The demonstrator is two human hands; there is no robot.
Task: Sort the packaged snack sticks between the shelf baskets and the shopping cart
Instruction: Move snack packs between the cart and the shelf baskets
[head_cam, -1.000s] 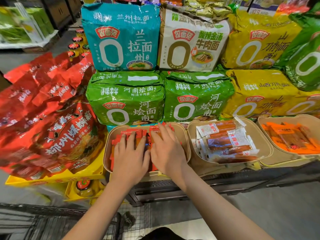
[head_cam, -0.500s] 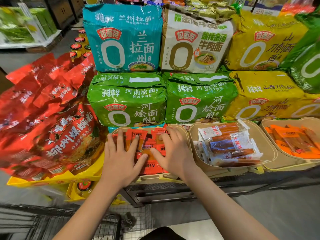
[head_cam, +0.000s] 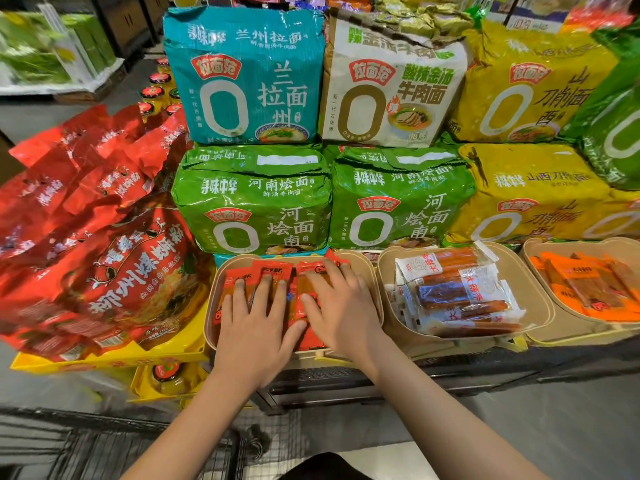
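Both hands lay palm-down in the leftmost tan oval shelf basket (head_cam: 367,271), side by side over a layer of flat red-wrapped snack stick packets (head_cam: 273,270). The left hand (head_cam: 258,320) had its fingers spread and fairly straight on the packets, its grip wide and closed round nothing. The right hand (head_cam: 341,306) pressed down just beside it, fingers splayed toward the back of the basket, its grip likewise wide and holding nothing; the two thumbs nearly met over the red packets.

The next tan basket (head_cam: 540,303) to the right held clear-and-white wrapped brownish snack sticks (head_cam: 457,292) piled loosely, and a third tan basket (head_cam: 554,247) at the right edge held orange-wrapped sticks (head_cam: 588,285). Behind the baskets stood stacked noodle multipacks: two green bags (head_cam: 252,206), a teal bag (head_cam: 242,77), a cream bag (head_cam: 391,88) and yellow bags (head_cam: 533,188). Red noodle bags (head_cam: 104,251) sat heaped in a yellow tray (head_cam: 114,356) to the left. The black wire shopping cart (head_cam: 86,448) showed at the lower left, below the forearms.
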